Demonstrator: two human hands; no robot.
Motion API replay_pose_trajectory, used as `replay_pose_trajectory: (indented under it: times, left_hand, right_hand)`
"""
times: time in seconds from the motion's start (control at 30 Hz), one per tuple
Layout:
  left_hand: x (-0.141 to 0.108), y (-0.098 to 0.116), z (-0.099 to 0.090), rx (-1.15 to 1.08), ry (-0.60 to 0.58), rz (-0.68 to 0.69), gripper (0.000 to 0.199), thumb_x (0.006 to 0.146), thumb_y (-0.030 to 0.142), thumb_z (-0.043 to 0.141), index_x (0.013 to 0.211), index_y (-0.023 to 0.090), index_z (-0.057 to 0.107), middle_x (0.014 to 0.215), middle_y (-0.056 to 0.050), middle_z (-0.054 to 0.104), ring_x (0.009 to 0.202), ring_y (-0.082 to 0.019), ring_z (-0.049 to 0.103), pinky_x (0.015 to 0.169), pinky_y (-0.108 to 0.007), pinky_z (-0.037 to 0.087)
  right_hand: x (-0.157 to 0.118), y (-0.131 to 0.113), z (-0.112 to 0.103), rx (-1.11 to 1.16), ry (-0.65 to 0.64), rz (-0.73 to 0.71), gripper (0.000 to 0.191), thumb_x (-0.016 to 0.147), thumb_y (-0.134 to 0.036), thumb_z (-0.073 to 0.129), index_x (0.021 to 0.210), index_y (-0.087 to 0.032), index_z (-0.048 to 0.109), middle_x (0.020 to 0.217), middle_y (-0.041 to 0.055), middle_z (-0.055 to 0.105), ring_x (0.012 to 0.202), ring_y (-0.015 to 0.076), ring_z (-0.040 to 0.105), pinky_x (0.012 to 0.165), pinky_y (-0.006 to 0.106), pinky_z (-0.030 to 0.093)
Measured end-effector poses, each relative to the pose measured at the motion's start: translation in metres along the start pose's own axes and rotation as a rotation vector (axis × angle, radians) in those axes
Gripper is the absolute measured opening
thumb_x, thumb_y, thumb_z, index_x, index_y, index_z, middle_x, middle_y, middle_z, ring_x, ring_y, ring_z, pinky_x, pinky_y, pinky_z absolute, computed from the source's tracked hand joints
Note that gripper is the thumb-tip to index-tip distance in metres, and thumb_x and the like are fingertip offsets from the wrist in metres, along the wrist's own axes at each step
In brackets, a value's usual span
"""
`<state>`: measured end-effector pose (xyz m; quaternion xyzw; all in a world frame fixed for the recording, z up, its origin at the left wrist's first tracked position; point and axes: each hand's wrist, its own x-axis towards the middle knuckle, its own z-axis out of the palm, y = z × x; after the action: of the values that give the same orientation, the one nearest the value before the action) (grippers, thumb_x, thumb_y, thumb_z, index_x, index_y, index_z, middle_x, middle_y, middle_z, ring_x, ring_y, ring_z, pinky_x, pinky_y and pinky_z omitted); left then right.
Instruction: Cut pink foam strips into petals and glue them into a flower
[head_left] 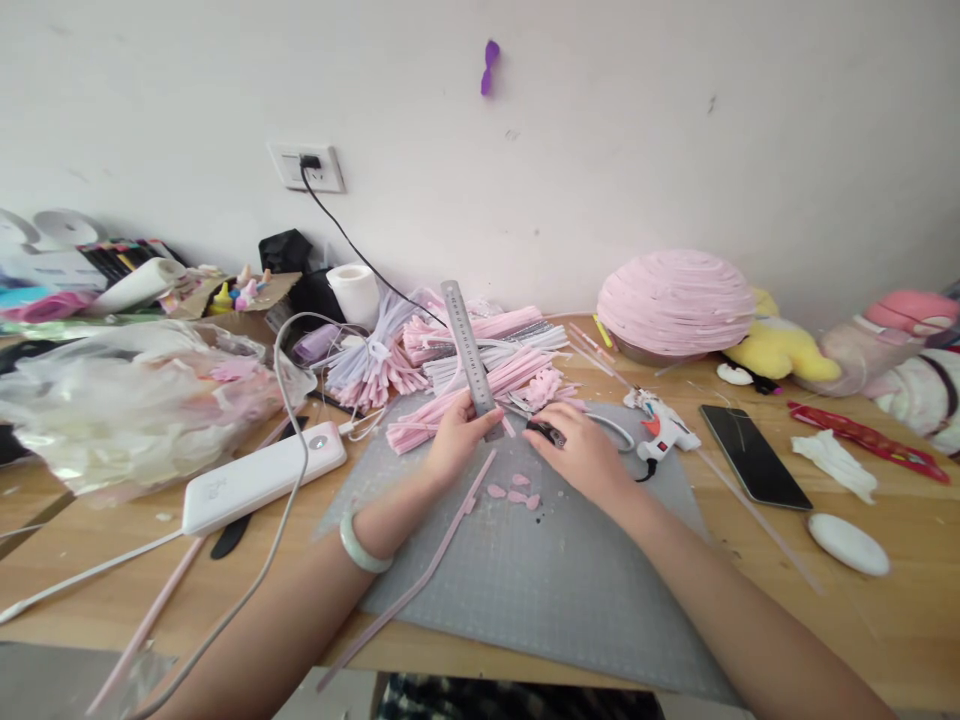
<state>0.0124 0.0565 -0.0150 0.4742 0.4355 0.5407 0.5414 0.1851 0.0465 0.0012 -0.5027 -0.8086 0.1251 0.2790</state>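
Note:
My left hand (459, 437) is closed around the lower end of a steel ruler (466, 345), which tilts up and away over the bundles. Beside the ruler's lower end, a short pink pipe cleaner tip (508, 426) pokes out at my fingers. My right hand (581, 450) grips dark-handled scissors (546, 432), partly hidden by the fingers, close to that tip. Several small pink fuzzy pieces (517, 496) lie on the grey cutting mat (555, 590) below my hands. One long pink pipe cleaner (442, 550) stretches across the mat to the table's front edge.
Bundles of pink and white pipe cleaners (517, 345) lie behind my hands. A white power strip (262, 480) and a plastic bag (112, 410) are on the left. To the right are a glue gun (666, 425), a phone (754, 455) and a pink dome (675, 300).

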Motion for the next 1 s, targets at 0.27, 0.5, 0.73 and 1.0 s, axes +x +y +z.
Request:
replay_pose_trajectory:
  times: [0.27, 0.5, 0.73, 1.0]
  left_hand:
    - [-0.008, 0.001, 0.008, -0.023, -0.044, -0.036, 0.026, 0.065, 0.029, 0.063, 0.083, 0.016, 0.048, 0.066, 0.004, 0.053, 0.061, -0.010, 0.053, 0.060, -0.023, 0.042]
    - [0.012, -0.002, -0.016, 0.341, -0.025, -0.086, 0.023, 0.065, 0.032, 0.063, 0.073, 0.015, 0.049, 0.061, 0.003, 0.052, 0.054, -0.012, 0.053, 0.052, -0.025, 0.043]
    - [0.013, 0.009, -0.036, 0.965, 0.158, -0.064, 0.025, 0.069, 0.037, 0.060, 0.081, 0.019, 0.046, 0.049, 0.002, 0.052, 0.044, -0.017, 0.052, 0.048, -0.025, 0.033]
    - [-0.005, 0.011, -0.005, 0.583, -0.239, -0.063, 0.034, 0.079, 0.048, 0.042, 0.071, 0.017, 0.054, 0.069, -0.002, 0.060, 0.046, -0.011, 0.050, 0.044, -0.022, 0.035]
  right_hand:
    - [-0.003, -0.008, 0.011, 0.179, -0.134, 0.006, 0.023, 0.085, -0.029, 0.043, 0.079, -0.017, 0.061, 0.073, 0.0022, 0.063, 0.063, 0.0126, 0.053, 0.058, 0.023, 0.035]
    - [-0.001, -0.002, 0.007, 0.053, -0.112, 0.096, 0.028, 0.086, -0.027, 0.039, 0.074, -0.017, 0.062, 0.074, 0.0056, 0.066, 0.066, 0.0150, 0.057, 0.058, 0.023, 0.034]
    - [-0.003, -0.003, 0.007, -0.007, -0.103, 0.100, 0.030, 0.086, -0.028, 0.038, 0.071, -0.017, 0.062, 0.071, 0.0048, 0.065, 0.061, 0.0138, 0.055, 0.053, 0.023, 0.030]
    - [-0.004, -0.004, 0.010, -0.072, -0.024, -0.006, 0.030, 0.088, -0.027, 0.037, 0.078, -0.018, 0.064, 0.077, 0.0055, 0.066, 0.068, 0.0146, 0.058, 0.059, 0.023, 0.032]
